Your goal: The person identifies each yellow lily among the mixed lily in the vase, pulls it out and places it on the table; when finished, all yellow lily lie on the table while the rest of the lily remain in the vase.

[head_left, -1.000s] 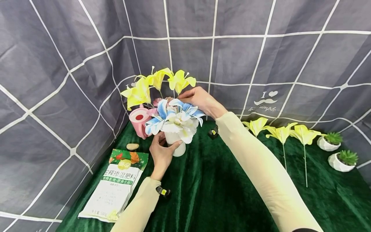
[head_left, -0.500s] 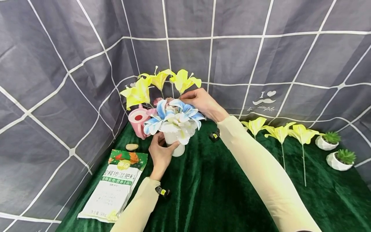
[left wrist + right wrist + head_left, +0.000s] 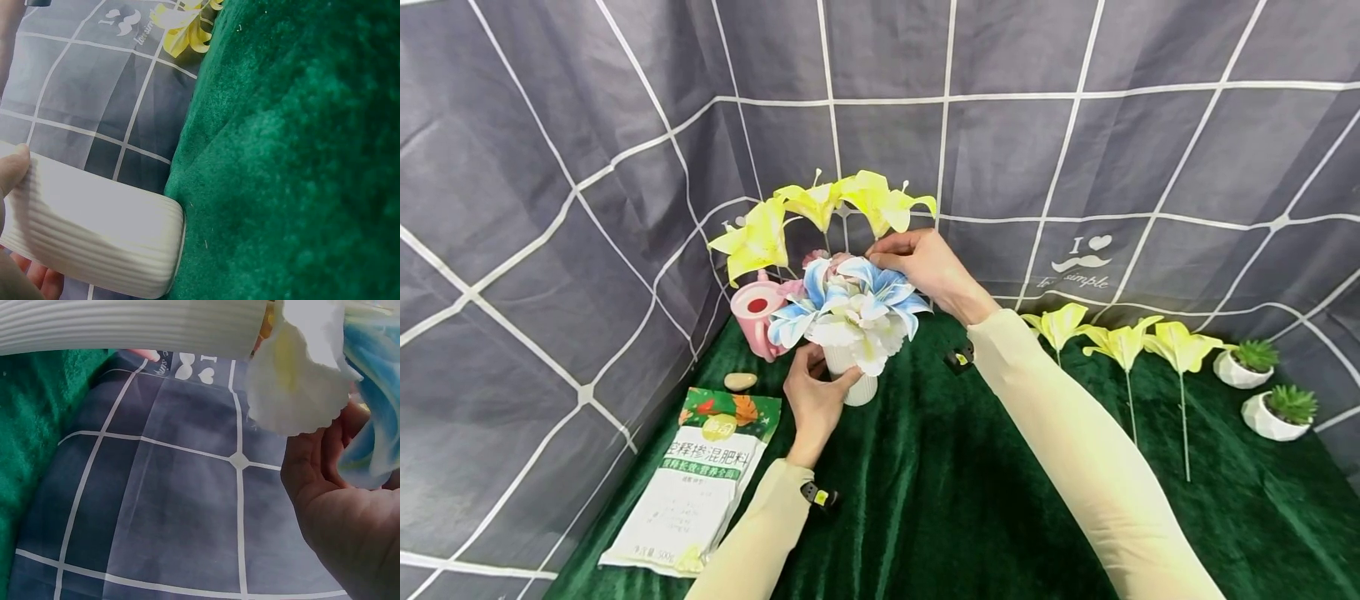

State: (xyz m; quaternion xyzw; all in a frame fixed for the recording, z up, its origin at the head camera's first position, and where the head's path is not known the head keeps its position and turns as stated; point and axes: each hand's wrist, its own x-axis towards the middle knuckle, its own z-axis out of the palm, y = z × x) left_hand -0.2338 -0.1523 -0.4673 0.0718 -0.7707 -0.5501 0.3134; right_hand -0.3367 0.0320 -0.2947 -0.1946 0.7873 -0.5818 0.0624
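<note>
A white ribbed vase (image 3: 859, 390) stands on the green cloth, filled with blue-and-white lilies (image 3: 883, 287), a white bloom (image 3: 865, 329) and some pink flowers. My left hand (image 3: 815, 398) grips the vase from the left, and its thumb (image 3: 14, 170) lies along the side in the left wrist view. Behind the bouquet, my right hand (image 3: 928, 267) pinches the stem of the rightmost of three tall yellow lilies (image 3: 880, 204). In the right wrist view blue petals (image 3: 375, 375) partly hide that hand's fingers, and the pinched spot is hidden.
Left of the vase are a pink watering can (image 3: 758, 321), a beige pebble (image 3: 741, 382) and a fertilizer bag (image 3: 696, 492). Further yellow lilies (image 3: 1123, 346) lie at the right beside two small potted succulents (image 3: 1281, 414). A grey grid curtain (image 3: 1000, 158) hangs behind.
The rightmost yellow lily has shifted to the right and tilted over. My right hand has moved slightly right with it. The left hand keeps its hold on the vase.
</note>
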